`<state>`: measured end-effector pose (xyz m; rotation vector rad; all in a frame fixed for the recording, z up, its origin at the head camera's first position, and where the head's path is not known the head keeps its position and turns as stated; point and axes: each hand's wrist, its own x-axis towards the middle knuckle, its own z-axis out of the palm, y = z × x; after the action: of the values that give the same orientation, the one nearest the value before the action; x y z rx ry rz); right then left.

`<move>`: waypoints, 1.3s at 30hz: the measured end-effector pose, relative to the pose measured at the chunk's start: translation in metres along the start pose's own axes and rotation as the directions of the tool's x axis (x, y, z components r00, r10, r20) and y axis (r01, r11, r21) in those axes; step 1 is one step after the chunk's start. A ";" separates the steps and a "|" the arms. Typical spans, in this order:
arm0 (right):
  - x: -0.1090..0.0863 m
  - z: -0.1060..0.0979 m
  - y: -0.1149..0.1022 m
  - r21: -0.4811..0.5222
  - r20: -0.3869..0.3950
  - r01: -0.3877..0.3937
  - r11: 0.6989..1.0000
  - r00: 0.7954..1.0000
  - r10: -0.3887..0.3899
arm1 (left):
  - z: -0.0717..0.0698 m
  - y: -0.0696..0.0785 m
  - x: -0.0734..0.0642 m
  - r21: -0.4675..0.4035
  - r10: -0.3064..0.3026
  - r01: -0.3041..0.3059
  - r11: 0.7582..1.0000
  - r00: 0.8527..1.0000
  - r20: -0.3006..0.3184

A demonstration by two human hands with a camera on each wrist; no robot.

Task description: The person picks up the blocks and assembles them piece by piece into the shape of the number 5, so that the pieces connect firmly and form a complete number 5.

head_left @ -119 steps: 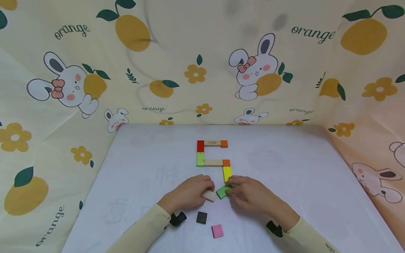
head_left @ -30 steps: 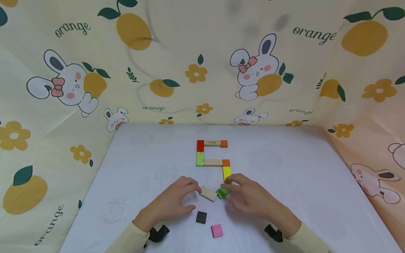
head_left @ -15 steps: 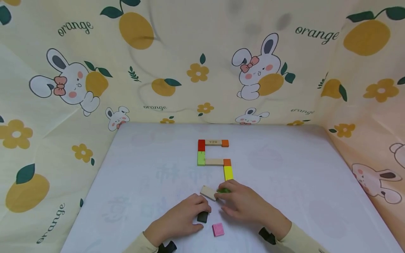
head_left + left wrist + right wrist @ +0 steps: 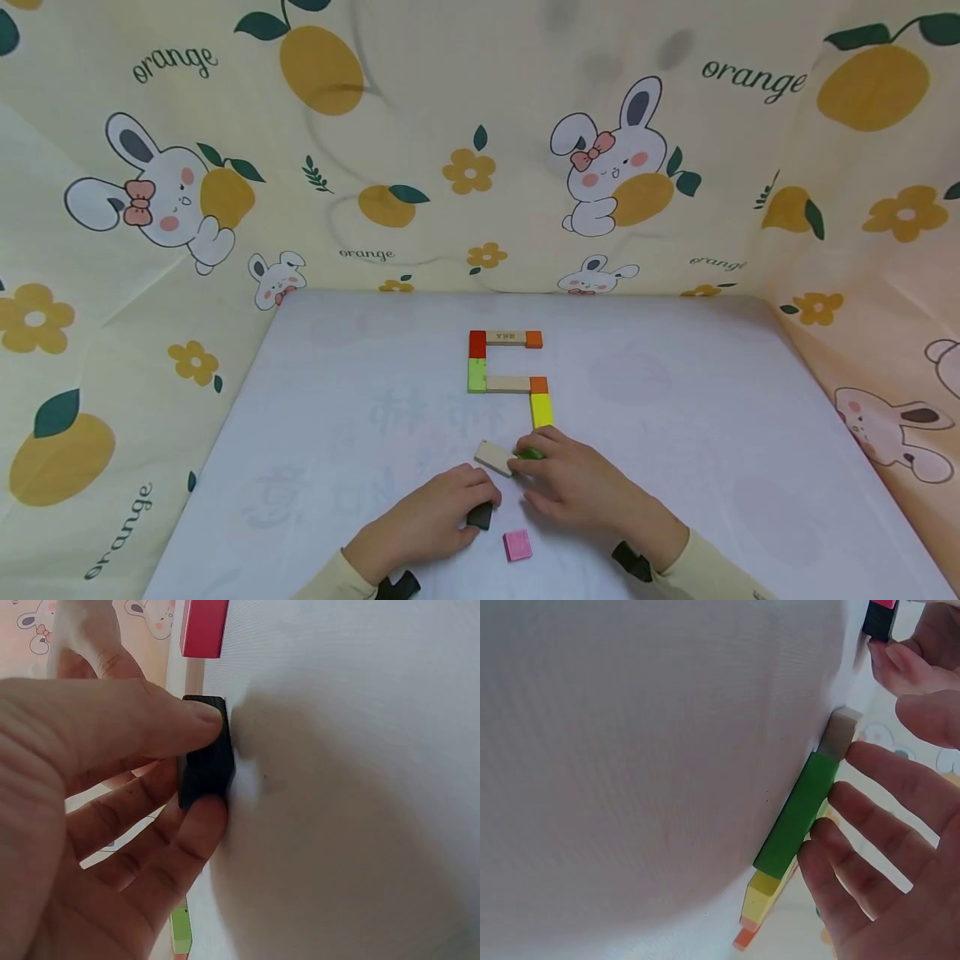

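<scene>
My left hand (image 4: 427, 517) pinches a small black block (image 4: 210, 766) between thumb and fingers, low over the white table. In the head view, part of the black block (image 4: 479, 518) is covered by the fingers. My right hand (image 4: 588, 479) has its fingertips against a green block (image 4: 798, 816) and the end of a beige block (image 4: 492, 457). Its thumb stands away from them in the right wrist view. Most of the green block (image 4: 532, 453) is hidden under the fingers in the head view. A yellow block (image 4: 541, 409) lies just beyond the right fingertips.
Behind the hands, red (image 4: 477, 344), light green (image 4: 477, 375), beige and orange blocks form a bent line that runs to the yellow one. A pink block (image 4: 517, 545) lies near the front, between the forearms. A printed cloth (image 4: 465, 225) rises behind the white table (image 4: 675, 400).
My left hand has let go of the beige block, moved toward the front and taken hold of the black block. My right hand has shifted slightly left, a fingertip now at the beige block.
</scene>
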<state>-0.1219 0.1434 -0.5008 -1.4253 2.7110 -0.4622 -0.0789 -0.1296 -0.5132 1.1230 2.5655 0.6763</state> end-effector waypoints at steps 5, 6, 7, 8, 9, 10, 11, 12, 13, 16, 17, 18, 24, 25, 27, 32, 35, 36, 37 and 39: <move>-0.001 0.002 0.001 -0.012 -0.026 0.017 1.000 1.000 -0.017 | -0.003 -0.002 0.000 -0.012 -0.014 0.014 1.000 1.000 0.002; -0.001 0.003 0.002 -0.012 -0.029 0.018 1.000 0.999 -0.018 | -0.005 -0.003 -0.001 -0.015 -0.022 0.022 1.000 1.000 0.000; -0.001 0.003 0.002 -0.012 -0.030 0.018 1.000 0.999 -0.019 | -0.007 -0.004 -0.001 -0.020 -0.033 0.033 0.999 0.999 -0.001; -0.002 0.003 0.002 -0.012 -0.030 0.019 1.000 0.999 -0.019 | -0.009 -0.005 -0.001 -0.023 -0.043 0.043 0.999 0.999 -0.005; -0.002 0.003 0.002 -0.010 -0.029 0.019 1.000 0.999 -0.019 | -0.013 -0.007 -0.001 -0.026 -0.054 0.054 0.998 0.999 -0.009; -0.002 0.003 0.002 -0.008 -0.026 0.016 1.000 1.000 -0.016 | -0.016 -0.008 -0.001 -0.027 -0.064 0.063 0.998 0.998 -0.015; -0.002 0.003 0.001 -0.007 -0.024 0.015 1.000 1.000 -0.015 | -0.020 -0.010 0.000 -0.023 -0.068 0.067 0.997 0.997 -0.024; -0.002 0.003 0.001 -0.006 -0.019 0.013 1.000 1.000 -0.013 | -0.025 -0.011 0.000 -0.020 -0.069 0.068 0.997 0.997 -0.036; -0.002 0.002 0.001 -0.004 -0.012 0.009 1.000 1.000 -0.009 | -0.030 -0.013 0.001 -0.015 -0.070 0.070 0.997 0.996 -0.046; -0.002 0.002 0.000 0.000 0.005 -0.001 1.000 1.000 0.001 | -0.044 -0.018 0.005 -0.009 -0.061 0.060 0.998 0.995 -0.082; -0.002 0.002 0.000 0.001 0.006 -0.003 1.000 1.000 0.003 | -0.048 -0.020 0.006 -0.007 -0.059 0.058 0.998 0.994 -0.090; -0.001 0.002 0.000 0.003 0.008 -0.004 1.000 1.000 0.004 | -0.051 -0.022 0.008 -0.006 -0.059 0.058 0.998 0.994 -0.095; -0.002 0.002 -0.001 0.001 -0.022 0.024 1.000 0.999 -0.024 | -0.062 -0.034 0.020 -0.003 -0.051 0.051 0.999 0.995 -0.085; -0.002 0.002 -0.001 -0.003 -0.027 0.028 1.000 0.999 -0.028 | -0.063 -0.036 0.022 -0.004 -0.052 0.051 0.999 0.996 -0.079; -0.002 0.002 -0.001 -0.011 -0.028 0.029 1.000 0.999 -0.029 | -0.063 -0.040 0.028 0.003 -0.054 0.055 0.999 0.997 -0.060; -0.002 0.001 0.000 -0.020 -0.041 0.037 0.999 0.998 -0.037 | -0.060 -0.050 0.039 0.045 -0.030 0.031 0.999 0.999 -0.041; -0.003 0.001 0.001 -0.016 -0.035 0.028 0.999 0.999 -0.028 | -0.058 -0.053 0.045 0.044 -0.030 0.031 0.999 0.999 -0.033; -0.003 0.001 0.001 -0.014 -0.033 0.025 1.000 0.999 -0.025 | -0.057 -0.054 0.046 0.038 -0.034 0.035 0.999 0.999 -0.029; -0.003 0.001 0.001 -0.010 -0.030 0.023 1.000 0.999 -0.024 | -0.056 -0.054 0.048 0.032 -0.038 0.038 0.999 0.999 -0.025; -0.003 0.001 0.001 -0.006 -0.033 0.025 1.000 0.999 -0.025 | -0.054 -0.056 0.050 0.024 -0.043 0.044 0.999 0.999 -0.022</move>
<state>-0.1209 0.1462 -0.5022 -1.4672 2.7253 -0.4843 -0.1691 -0.1428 -0.4977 1.0698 2.6146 0.6517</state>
